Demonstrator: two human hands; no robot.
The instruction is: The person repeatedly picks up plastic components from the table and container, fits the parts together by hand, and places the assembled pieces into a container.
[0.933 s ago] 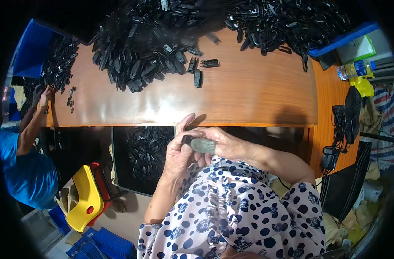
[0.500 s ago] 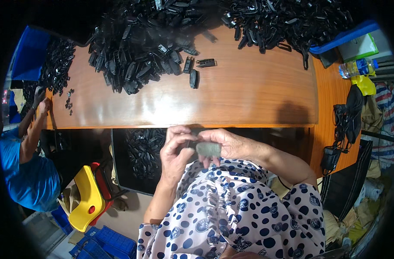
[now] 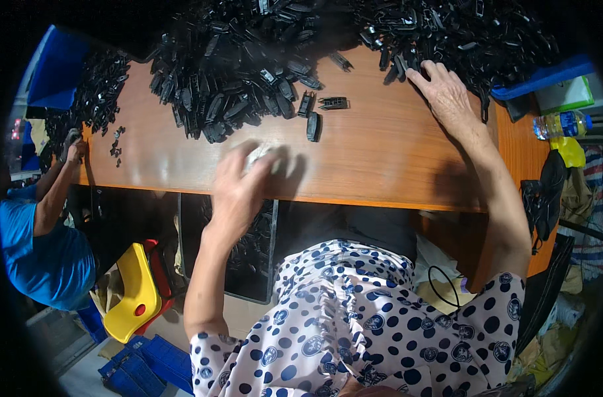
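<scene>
Hands have parted, letting the half-open right hand (image 3: 445, 98) reach black pieces (image 3: 461, 34) across the desk (image 3: 381, 155). Left hand (image 3: 238, 188) (blurred) is over the desk's near edge; both grips unclear.

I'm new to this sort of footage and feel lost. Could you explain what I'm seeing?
There is no machine: a person works by hand, filmed from above by a wide fisheye camera on their head, which bends straight edges. On the table lie a middle pile and a right pile of black parts, plus a few loose parts. The right hand is at the right pile's edge; the left hand is blurred. Whether either holds anything is unclear.
</scene>
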